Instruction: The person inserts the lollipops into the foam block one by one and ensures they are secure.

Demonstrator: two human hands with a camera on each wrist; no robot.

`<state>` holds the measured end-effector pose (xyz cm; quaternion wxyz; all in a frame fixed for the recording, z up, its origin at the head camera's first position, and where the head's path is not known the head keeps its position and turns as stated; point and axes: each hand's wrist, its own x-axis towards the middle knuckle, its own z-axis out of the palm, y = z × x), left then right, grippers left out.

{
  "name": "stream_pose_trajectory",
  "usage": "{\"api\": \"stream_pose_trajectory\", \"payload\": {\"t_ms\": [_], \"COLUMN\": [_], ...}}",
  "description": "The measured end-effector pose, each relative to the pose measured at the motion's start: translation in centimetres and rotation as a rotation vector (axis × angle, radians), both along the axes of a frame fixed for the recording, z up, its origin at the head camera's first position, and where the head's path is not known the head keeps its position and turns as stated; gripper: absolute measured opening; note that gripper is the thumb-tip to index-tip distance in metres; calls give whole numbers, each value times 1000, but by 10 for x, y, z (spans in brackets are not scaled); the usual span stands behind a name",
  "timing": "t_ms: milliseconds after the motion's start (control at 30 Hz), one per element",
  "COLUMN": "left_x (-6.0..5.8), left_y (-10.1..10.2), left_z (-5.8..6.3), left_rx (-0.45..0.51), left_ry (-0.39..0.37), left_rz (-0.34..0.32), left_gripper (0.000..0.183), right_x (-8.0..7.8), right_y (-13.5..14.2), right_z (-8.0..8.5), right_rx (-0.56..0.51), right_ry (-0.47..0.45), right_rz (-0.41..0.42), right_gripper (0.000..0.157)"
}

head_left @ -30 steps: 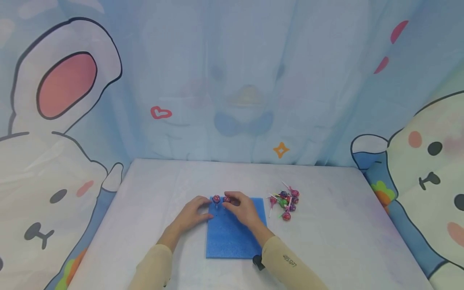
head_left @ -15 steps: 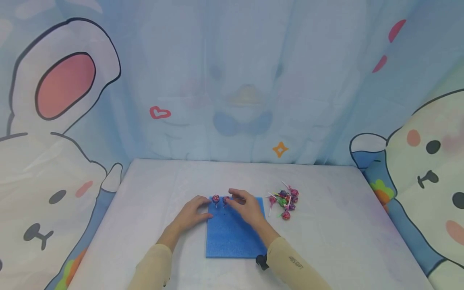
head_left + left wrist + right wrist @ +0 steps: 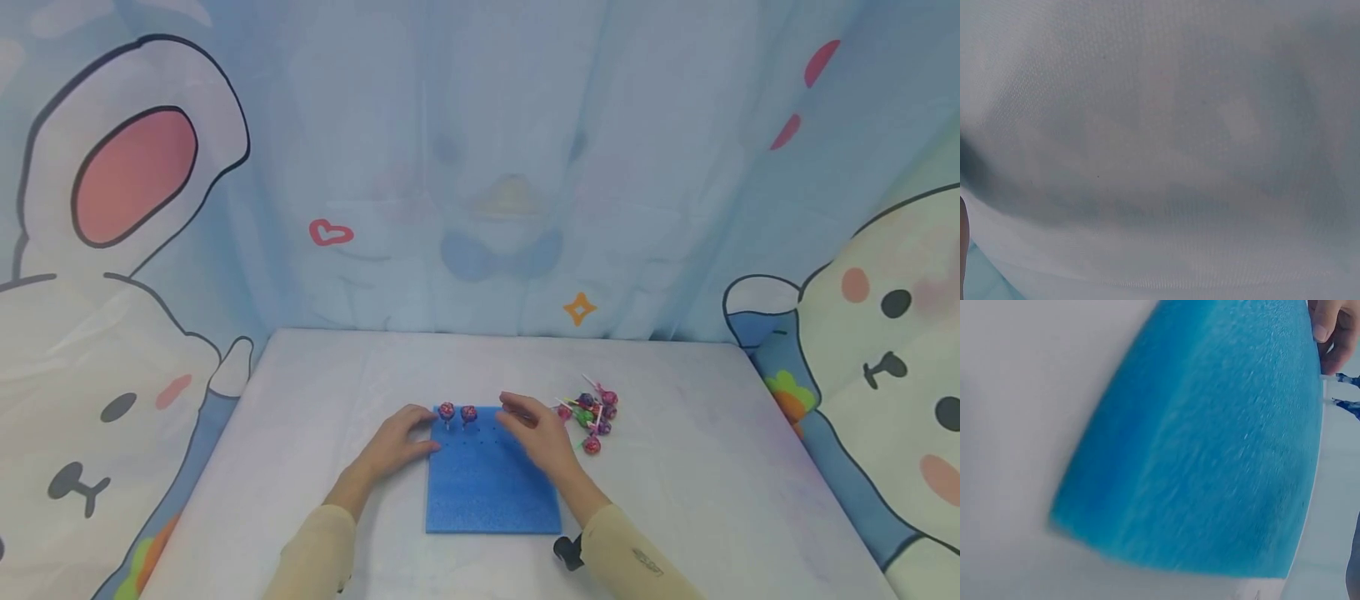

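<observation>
A blue foam board (image 3: 495, 492) lies flat on the table, small holes dotted across its far part. Two wrapped lollipops, one red (image 3: 446, 411) and one beside it (image 3: 468, 413), stand upright near its far left corner. My left hand (image 3: 401, 437) rests at the board's left edge, index fingertip and thumb spread apart along it; in the right wrist view its fingers (image 3: 1329, 328) touch the edge near the lollipop sticks. My right hand (image 3: 542, 433) hovers over the board's far right part, thumb and fingers apart, holding nothing. In the left wrist view mostly pale cloth shows.
A loose pile of wrapped lollipops (image 3: 586, 419), red, green and purple, lies on the table just right of my right hand. The white tabletop (image 3: 697, 467) meets a blue cartoon curtain (image 3: 510, 292) at the back. A black camera (image 3: 567, 552) sits at the right sleeve.
My right hand has let go of the second lollipop, which stays upright in the board, and has moved right across the board. The left hand has not moved.
</observation>
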<state>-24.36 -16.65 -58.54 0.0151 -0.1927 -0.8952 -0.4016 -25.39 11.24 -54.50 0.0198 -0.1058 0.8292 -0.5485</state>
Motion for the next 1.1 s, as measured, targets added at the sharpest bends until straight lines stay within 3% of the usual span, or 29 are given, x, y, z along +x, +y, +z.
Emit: {"api": "stream_pose_trajectory", "payload": {"t_ms": [233, 433, 833, 1100], "left_x": [0, 2, 2, 1], "left_y": [1, 1, 1, 0], "left_z": [0, 4, 3, 3], "left_rx": [7, 16, 12, 2], "left_ry": [37, 25, 14, 17], "left_rz": [-4, -10, -2, -5], "left_gripper": [46, 46, 47, 47], "right_x": [6, 11, 16, 18], "right_y": [25, 46, 76, 93], "right_z": [0, 1, 0, -2], "right_rx": [14, 23, 106, 141], "right_ry": [24, 59, 79, 38], "right_rz": [-27, -45, -174, -240], "right_gripper": [45, 44, 41, 44]}}
